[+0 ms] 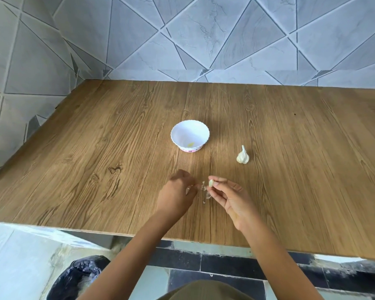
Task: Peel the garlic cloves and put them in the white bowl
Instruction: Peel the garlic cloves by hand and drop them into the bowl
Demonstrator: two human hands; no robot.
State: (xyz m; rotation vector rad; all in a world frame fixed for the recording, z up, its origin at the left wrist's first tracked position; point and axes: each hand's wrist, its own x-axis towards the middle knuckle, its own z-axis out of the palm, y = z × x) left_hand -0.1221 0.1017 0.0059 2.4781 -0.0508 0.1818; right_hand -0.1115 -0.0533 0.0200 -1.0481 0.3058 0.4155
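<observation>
Head view. The right hand (pixel 232 200) pinches a garlic clove (pixel 210 182) between thumb and fingertips, on the near side of the white bowl (pixel 204 132) and slightly to its right. The clove is raised off the worktop (pixel 95 148); its visible face is pale and mostly bare.

The left hand (pixel 177 192) is on the near side of the bowl, just left of the clove and not touching it. Its fingers are curled toward the right hand. It cannot be told whether they grip a strip of skin.

Peel scraps (pixel 205 192) are seen between the two hands, directly below the clove. Whether they lie on the worktop or hang from the clove cannot be told.

The white bowl has a scalloped rim and a pink band at its base, and stands upright on the worktop. It holds one small yellowish peeled clove (pixel 191 144), lying at the bottom against the near wall.

A garlic bulb (pixel 243 158) stands to the right of the bowl and a little nearer the person, stem up, apart from both bowl and hands.

A tiled wall (pixel 204 40) rises beyond the bowl at the far edge of the worktop. A bin (pixel 78 276) with a black liner stands on the floor, nearer than the bowl and to its left, below the worktop's near edge.
</observation>
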